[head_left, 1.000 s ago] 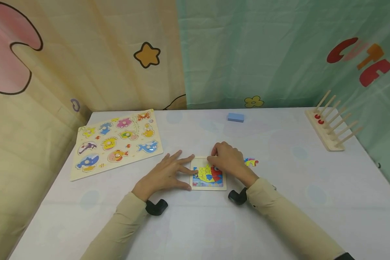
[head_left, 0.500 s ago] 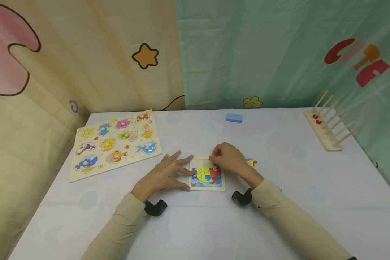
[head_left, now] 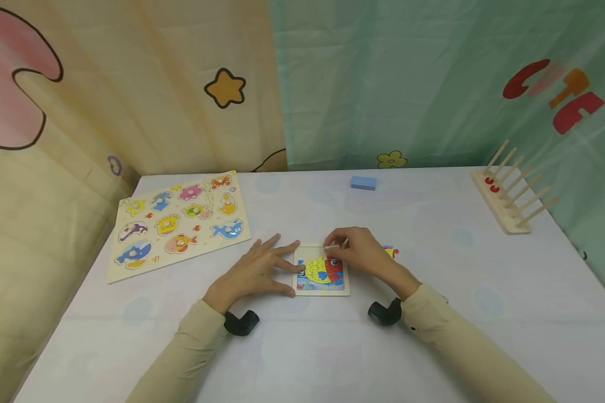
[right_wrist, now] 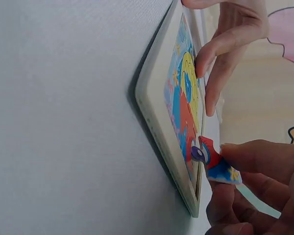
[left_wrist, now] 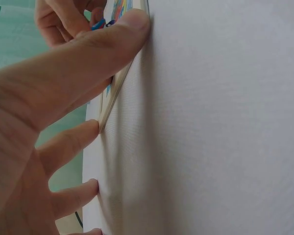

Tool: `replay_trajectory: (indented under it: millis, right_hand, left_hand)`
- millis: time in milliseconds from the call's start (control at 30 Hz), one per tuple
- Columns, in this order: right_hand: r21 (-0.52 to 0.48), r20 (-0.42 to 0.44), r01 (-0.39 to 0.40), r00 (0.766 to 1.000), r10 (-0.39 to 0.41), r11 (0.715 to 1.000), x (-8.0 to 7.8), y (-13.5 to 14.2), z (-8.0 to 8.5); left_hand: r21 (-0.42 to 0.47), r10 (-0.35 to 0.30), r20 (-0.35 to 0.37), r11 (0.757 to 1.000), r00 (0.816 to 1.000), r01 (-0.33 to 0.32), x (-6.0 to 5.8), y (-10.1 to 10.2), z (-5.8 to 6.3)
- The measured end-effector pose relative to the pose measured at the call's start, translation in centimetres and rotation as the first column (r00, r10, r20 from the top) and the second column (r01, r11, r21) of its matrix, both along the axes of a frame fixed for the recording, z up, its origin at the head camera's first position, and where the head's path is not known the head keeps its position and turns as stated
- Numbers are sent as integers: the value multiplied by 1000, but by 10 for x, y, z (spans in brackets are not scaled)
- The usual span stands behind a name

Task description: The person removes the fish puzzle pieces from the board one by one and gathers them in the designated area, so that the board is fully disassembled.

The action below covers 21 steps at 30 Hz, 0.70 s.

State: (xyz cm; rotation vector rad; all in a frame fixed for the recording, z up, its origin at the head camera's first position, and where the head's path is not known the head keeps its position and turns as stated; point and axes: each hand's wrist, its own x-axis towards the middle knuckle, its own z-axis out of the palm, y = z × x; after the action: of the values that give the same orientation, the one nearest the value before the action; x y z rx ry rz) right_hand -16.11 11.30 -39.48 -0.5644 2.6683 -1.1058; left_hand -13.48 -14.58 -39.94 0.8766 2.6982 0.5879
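In the head view I have the right hand (head_left: 365, 252) just right of the middle of the frame, thumb and fingertips pinching 1 small puzzle piece (right_wrist: 218, 161), which sits tilted over the upper right of the puzzle tray (head_left: 347, 282). From the right wrist view, lower right, I cannot tell whether its lower edge touches the tray. The left hand (head_left: 257, 271), left of centre, is spread with straight fingers, thumb and fingertips against the tray's left side, gripping nothing.

My main worry is the piece's angle: pressed down while tilted, or turned the wrong way, it could wedge on the red fish-head section beside it, or lift that section. The pinch looks shallow, so the piece could slip or twist. The left hand braces only the left side; a firm push at the upper right might swing the tray or tip its left edge up. The pale strip along the tray's top gives little guidance on alignment. Right of the tray, 1 loose patch of coloured puzzle (head_left: 391, 252) lies partly hidden behind the right hand, where the wrist could nudge it.
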Motion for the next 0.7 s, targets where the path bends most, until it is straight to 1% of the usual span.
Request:
replay_trajectory:
  millis: [100,233,333,400,567,700]
  right_hand:
    - [2,8,-4,1000,4,1000,2,6,1]
    - [1,17,49,999,-49,999,3,10,1]
    - [-23,38,93,995,-92,995,4,10,1]
    - [-40,52,109,993,-106,993,4,11,1]
    - [-81,72,118,991,-113,990,4,14,-2]
    - [-94,117,143,984,-131,985,3,17,-2]
  left_hand:
    - [4,2,4,1000,1000,-2,0,0,0]
    - [9,3,12,1000,1000,-3,0,0,0]
    - [13,4,19,1000,1000,-5,0,-1,0]
    - [16,5,22,1000,1000,-5,0,-1,0]
    - [18,8,25,1000,1000,-8,0,-1,-1]
    - [9,9,21,1000,1000,-9,0,0,-2]
